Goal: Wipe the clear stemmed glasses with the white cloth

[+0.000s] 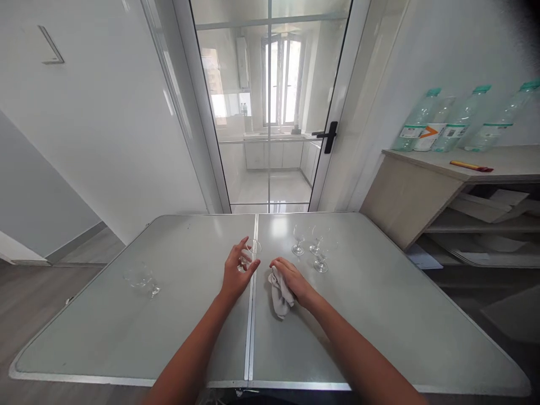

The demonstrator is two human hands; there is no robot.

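Observation:
My left hand [236, 267] is closed around a clear stemmed glass [254, 246] near the table's centre seam; part of the glass is hidden behind the fingers. Just to the right, my right hand [294, 279] grips a crumpled light grey cloth [279, 296], which hangs down onto the tabletop. The cloth and the glass are apart. Beyond my right hand stand three more stemmed glasses: one glass [297, 247] nearest the seam, a second glass [314, 246] behind, and a third glass [320, 265] closer to me. Far to the left, clear glassware [143, 281] appears to lie on its side.
The grey folding table [189, 332] has a metal rim and a seam down its middle. At right, a wooden shelf unit [405, 191] carries several plastic bottles [455, 129] and a yellow-red stick-like packet [470, 166]. A glass door [270, 112] with a black handle [331, 136] stands behind the table.

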